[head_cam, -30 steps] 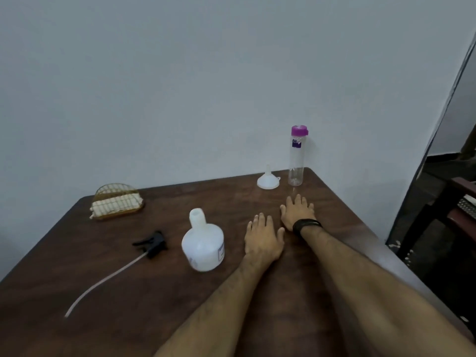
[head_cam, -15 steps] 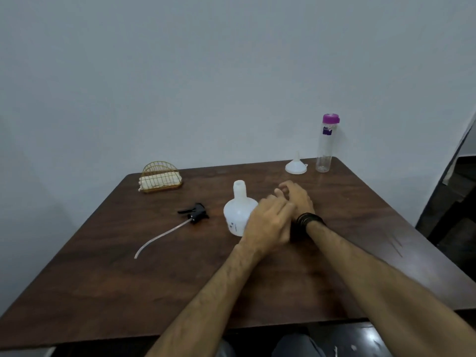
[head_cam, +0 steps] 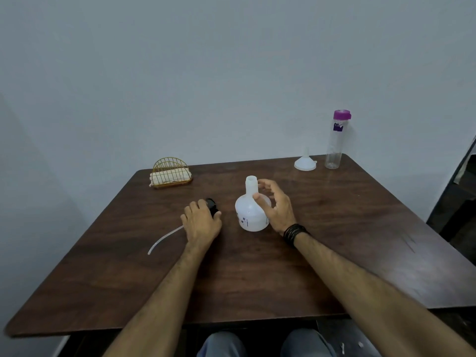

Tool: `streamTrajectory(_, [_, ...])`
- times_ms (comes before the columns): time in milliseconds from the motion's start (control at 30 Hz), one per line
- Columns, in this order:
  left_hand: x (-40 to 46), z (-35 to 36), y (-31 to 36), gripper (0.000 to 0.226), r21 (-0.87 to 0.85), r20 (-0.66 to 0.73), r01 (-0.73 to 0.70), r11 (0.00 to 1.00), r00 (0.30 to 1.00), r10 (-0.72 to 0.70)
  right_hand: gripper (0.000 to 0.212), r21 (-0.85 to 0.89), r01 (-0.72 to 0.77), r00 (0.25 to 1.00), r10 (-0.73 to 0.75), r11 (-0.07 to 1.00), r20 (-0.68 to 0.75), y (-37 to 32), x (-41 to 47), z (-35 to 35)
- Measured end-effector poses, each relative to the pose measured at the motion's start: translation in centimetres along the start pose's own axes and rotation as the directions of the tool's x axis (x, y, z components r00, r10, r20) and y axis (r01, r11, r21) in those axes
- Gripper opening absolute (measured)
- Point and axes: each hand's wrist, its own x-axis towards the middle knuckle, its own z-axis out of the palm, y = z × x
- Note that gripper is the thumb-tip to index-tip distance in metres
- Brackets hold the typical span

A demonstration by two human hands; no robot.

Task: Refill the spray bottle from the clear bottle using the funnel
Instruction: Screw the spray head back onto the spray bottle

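The white spray bottle (head_cam: 251, 213) stands upright mid-table with its neck uncapped. My right hand (head_cam: 278, 206) curves around its right side, fingers spread, the thumb against the bottle's shoulder. The black spray head (head_cam: 212, 203) lies on the table to the left of the bottle, its thin tube (head_cam: 164, 238) trailing towards the left. My left hand (head_cam: 202, 220) lies over the spray head, fingers curled on it. A white funnel (head_cam: 305, 163) sits mouth-down at the far right, beside the clear bottle (head_cam: 334, 148), which has a purple cap and stands upright.
A gold wire napkin holder (head_cam: 170, 173) stands at the far left of the brown wooden table (head_cam: 347, 228). The wall runs right behind the table's far edge. Dark furniture shows past the right edge. My knees are under the near edge.
My left hand has moved left from the bottle onto the spray head. My right hand has lifted and curved around the spray bottle. The view has pulled back.
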Motion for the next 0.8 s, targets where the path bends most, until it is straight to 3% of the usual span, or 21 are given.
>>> streamTrajectory(100, [0.7,0.3,-0.3,0.045,0.011,-0.033,-0.019,1.000,0.999,0.019,0.057,-0.025,0.003,0.998,-0.002,1.000,0.057,-0.1,0.4,0.2])
streamTrajectory(233, [1.9,0.0,-0.7,0.034,0.026,0.050,-0.023,0.999,0.999,0.021,0.064,-0.105,0.003,0.995,0.007,0.994,0.096,1.1,-0.1,0.8])
streamTrajectory(300, [2.7,-0.8,-0.2,0.032,-0.121,0.046,0.011,0.993,0.999,-0.005,0.067,-0.113,-0.005,0.996,0.015,0.994,0.093,1.4,0.0,0.9])
streamTrajectory(367, [3.5,-2.3,0.9,0.029,-0.341,-0.042,-0.002,0.940,0.999,-0.013,0.071,-0.119,-0.011,0.995,0.023,0.993,0.101,1.5,0.1,0.9])
streamTrajectory(433, [4.4,-4.8,2.7,0.027,-0.587,-0.138,-0.052,0.808,0.990,-0.036,0.071,-0.119,-0.019,0.994,0.032,0.993,0.109,1.6,0.1,1.0])
streamTrajectory(533, [5.7,-9.3,5.9,0.025,-0.892,-0.135,-0.075,0.445,0.985,-0.103,0.063,-0.118,-0.017,0.994,0.029,0.993,0.102,1.8,0.1,1.0])
streamTrajectory(600, [6.4,-11.5,7.8,0.025,-0.968,-0.143,-0.119,0.222,0.985,-0.096,0.061,-0.122,-0.020,0.995,0.032,0.992,0.098,1.9,0.2,1.0])
streamTrajectory(667, [6.7,-12.9,9.3,0.025,-0.987,-0.151,-0.147,0.064,0.986,-0.071,0.062,-0.117,-0.024,0.994,0.036,0.993,0.105,1.8,0.1,1.0])
streamTrajectory(800, [7.1,-14.2,11.4,0.024,-0.979,-0.176,-0.180,-0.094,0.983,-0.047,0.062,-0.107,-0.017,0.994,0.028,0.994,0.104,1.6,0.0,0.9])
